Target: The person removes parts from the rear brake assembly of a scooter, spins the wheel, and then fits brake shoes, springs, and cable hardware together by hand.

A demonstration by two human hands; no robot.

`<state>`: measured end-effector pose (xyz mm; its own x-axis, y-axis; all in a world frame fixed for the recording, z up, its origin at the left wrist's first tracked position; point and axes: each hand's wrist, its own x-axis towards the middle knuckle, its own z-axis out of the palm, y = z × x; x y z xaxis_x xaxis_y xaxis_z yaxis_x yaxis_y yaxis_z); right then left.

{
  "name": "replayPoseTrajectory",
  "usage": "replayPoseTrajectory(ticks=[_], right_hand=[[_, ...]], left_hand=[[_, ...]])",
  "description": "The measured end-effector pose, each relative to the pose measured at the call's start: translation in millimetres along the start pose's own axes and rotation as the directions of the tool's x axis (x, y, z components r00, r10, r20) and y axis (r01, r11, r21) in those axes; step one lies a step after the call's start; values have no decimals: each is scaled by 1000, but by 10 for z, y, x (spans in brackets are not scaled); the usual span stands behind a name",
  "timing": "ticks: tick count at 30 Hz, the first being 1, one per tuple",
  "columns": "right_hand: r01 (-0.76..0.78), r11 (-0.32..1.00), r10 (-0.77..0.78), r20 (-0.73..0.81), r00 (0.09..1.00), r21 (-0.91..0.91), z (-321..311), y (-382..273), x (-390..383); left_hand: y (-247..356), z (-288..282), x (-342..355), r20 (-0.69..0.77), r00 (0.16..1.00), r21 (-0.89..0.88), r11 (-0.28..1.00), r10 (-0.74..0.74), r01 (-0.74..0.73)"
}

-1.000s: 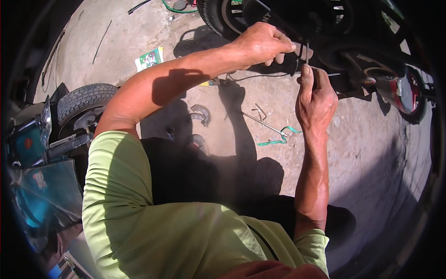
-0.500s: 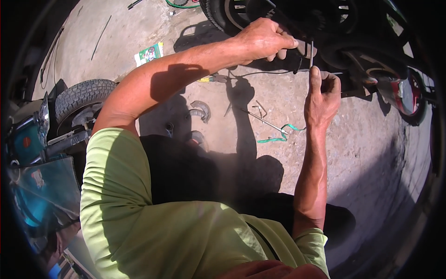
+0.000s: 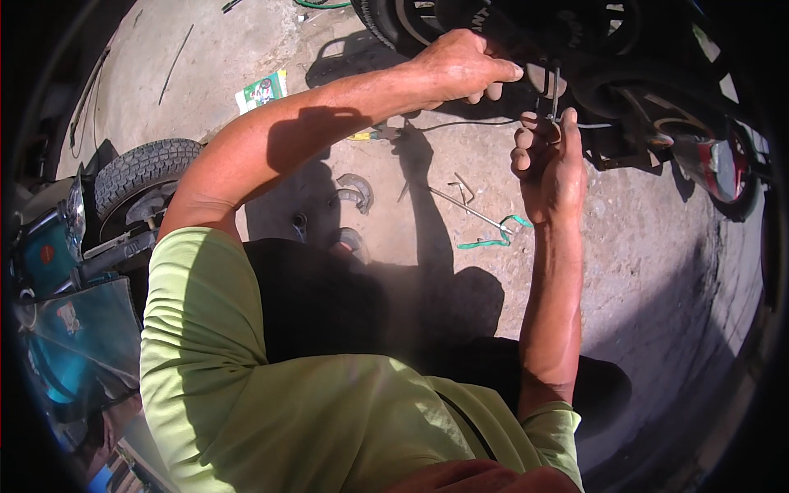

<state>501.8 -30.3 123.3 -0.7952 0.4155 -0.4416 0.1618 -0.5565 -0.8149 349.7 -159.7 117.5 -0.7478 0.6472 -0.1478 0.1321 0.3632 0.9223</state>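
My left hand (image 3: 462, 66) reaches far forward, its fingers curled on a dark part of the motorcycle (image 3: 575, 49) beside the rear wheel (image 3: 393, 23). Just to its right, my right hand (image 3: 546, 160) is raised with its fingers closed on a thin metal tool (image 3: 555, 89). The tool stands upright, with its top end at the dark motorcycle part. A thin cable (image 3: 596, 126) runs off to the right from the fingers. The exact spot where the tool meets the motorcycle lies in deep shadow.
On the concrete lie a long metal rod (image 3: 468, 210), a green strap (image 3: 493, 241), curved brake shoes (image 3: 358, 191), yellow-handled pliers (image 3: 370, 134) and a green and white packet (image 3: 261, 89). A tyre (image 3: 140, 168) and a teal vehicle (image 3: 49, 256) stand left, with a red tail light (image 3: 713, 168) on the right.
My right hand has shifted slightly left and up along the thin tool. My left hand stays on the dark motorcycle part.
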Motion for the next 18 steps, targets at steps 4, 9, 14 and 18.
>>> replayPoseTrajectory(ticks=[4, 9, 14, 18], right_hand=[[555, 372, -741, 122, 660, -744, -104, 89, 28], [509, 422, -644, 147, 751, -750, -80, -32, 26], [-325, 840, 80, 492, 867, 435, -383, -36, 214], [-39, 998, 37, 26, 999, 50, -131, 26, 97]], left_hand=[[-31, -15, 19, 7, 1000, -29, 999, -23, 23], [-48, -25, 60, 29, 998, -12, 999, -48, 48], [148, -29, -101, 56, 998, -58, 998, -29, 32], [122, -8, -55, 84, 993, -36, 996, -78, 82]])
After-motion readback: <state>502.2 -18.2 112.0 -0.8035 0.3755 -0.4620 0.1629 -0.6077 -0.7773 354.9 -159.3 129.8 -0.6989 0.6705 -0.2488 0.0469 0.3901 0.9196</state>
